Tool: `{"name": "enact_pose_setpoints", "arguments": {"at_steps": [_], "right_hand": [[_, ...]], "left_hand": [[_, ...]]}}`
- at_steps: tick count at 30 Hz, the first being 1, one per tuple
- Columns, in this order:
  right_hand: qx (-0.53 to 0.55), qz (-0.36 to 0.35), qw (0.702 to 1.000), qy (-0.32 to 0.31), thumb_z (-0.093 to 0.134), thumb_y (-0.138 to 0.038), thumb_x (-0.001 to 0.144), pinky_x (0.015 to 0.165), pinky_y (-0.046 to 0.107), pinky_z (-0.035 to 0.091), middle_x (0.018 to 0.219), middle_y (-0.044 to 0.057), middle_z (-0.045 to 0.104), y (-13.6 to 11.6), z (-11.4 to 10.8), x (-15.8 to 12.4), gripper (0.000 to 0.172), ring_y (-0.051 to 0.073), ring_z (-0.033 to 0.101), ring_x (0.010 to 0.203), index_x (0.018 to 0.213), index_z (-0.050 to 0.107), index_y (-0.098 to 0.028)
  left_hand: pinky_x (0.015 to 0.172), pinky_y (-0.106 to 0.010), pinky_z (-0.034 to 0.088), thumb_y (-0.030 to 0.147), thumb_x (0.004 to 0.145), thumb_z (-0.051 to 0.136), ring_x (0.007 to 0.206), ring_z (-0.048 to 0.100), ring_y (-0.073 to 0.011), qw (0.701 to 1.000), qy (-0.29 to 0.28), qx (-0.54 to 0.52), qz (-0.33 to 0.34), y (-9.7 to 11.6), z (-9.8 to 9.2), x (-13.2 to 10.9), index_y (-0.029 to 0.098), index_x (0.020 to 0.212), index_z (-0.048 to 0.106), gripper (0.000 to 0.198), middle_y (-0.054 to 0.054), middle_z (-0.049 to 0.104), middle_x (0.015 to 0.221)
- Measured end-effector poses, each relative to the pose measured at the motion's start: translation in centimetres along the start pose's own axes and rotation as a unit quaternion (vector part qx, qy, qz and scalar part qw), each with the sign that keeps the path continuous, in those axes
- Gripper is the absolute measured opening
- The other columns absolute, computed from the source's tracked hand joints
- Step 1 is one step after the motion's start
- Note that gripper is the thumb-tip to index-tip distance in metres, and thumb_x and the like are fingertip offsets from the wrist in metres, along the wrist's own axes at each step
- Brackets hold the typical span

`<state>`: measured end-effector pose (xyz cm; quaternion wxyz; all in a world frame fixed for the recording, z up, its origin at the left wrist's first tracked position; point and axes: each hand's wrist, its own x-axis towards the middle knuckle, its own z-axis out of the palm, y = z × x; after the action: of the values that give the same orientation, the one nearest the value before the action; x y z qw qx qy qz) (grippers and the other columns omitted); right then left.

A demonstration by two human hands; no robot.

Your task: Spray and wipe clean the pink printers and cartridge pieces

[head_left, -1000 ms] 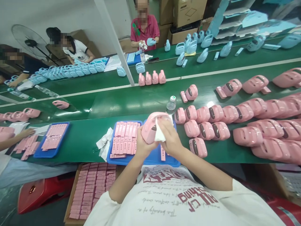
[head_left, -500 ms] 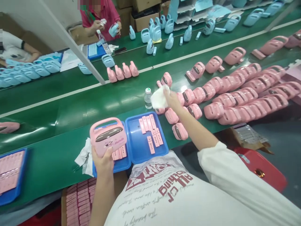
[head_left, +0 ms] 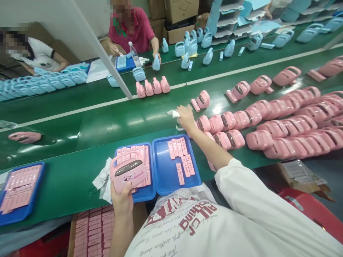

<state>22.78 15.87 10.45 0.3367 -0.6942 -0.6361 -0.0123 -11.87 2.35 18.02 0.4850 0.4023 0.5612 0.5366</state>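
Observation:
My left hand (head_left: 122, 196) grips a pink plastic housing (head_left: 130, 177) with a carry handle, a dark oval window and a small printed picture. It is held tilted above the left blue tray (head_left: 153, 191), which carries rows of pink strips (head_left: 146, 155). My right hand (head_left: 185, 118) is closed on a white cloth (head_left: 173, 114), over the top of a clear bottle (head_left: 179, 125); the hand hides most of the bottle. Below it is the right blue tray (head_left: 166, 171) with several pink strips (head_left: 180, 174).
Rows of pink housings (head_left: 268, 142) cover the right side of the green bench (head_left: 69, 167). Crumpled white cloths (head_left: 103, 180) lie left of the trays. Another strip-filled tray (head_left: 34, 192) is far left. Two people sit across, one placing a blue housing (head_left: 156, 63).
My right hand has turned the cloth over the bottle, now covering its top. The left hand still holds the pink housing. The view has shifted, and the co-worker's blue housing is down on the bench.

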Motion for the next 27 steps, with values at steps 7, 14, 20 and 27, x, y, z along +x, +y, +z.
{"name": "enact_pose_setpoints", "arguments": {"at_steps": [7,14,20,27], "right_hand": [[0.028,0.069,0.992,0.097,0.03,-0.017,0.09,0.1,0.046,0.043,0.12,0.018,0.063,3.1,-2.3,2.5,0.042,0.029,0.057,0.114,0.12,0.059,-0.01],[0.134,0.04,0.99,0.007,0.055,-0.012,0.068,0.099,0.043,0.047,0.121,0.016,0.063,2.7,0.8,0.3,0.04,0.029,0.058,0.112,0.107,0.065,-0.015],[0.242,0.135,0.947,0.165,0.055,-0.017,0.073,0.107,0.046,0.042,0.113,0.011,0.066,4.2,0.8,0.7,0.028,0.025,0.056,0.116,0.099,0.065,-0.018],[0.447,0.331,0.726,0.404,0.05,-0.034,0.091,0.092,0.039,0.054,0.115,0.007,0.06,7.0,-1.8,0.1,0.035,0.018,0.061,0.105,0.121,0.051,-0.016]], "left_hand": [[0.056,-0.032,0.06,0.04,0.05,0.082,0.086,0.067,-0.0261,1.0,0.009,-0.02,-0.001,0.5,-0.3,-0.2,0.019,0.126,0.055,0.083,-0.008,0.068,0.099],[0.058,-0.022,0.056,0.031,0.051,0.083,0.085,0.066,-0.019,0.996,0.054,-0.051,-0.052,-0.5,-0.5,-1.0,0.024,0.126,0.056,0.08,-0.005,0.067,0.103],[0.065,-0.024,0.058,0.028,0.052,0.086,0.081,0.065,-0.0159,0.991,0.066,-0.089,-0.076,-1.1,-0.6,-1.9,0.024,0.118,0.061,0.07,-0.002,0.067,0.097],[0.052,-0.02,0.056,0.033,0.058,0.083,0.077,0.068,-0.0176,0.984,0.03,-0.156,-0.08,-0.9,-0.5,-1.8,0.026,0.115,0.065,0.06,-0.001,0.071,0.093]]}}
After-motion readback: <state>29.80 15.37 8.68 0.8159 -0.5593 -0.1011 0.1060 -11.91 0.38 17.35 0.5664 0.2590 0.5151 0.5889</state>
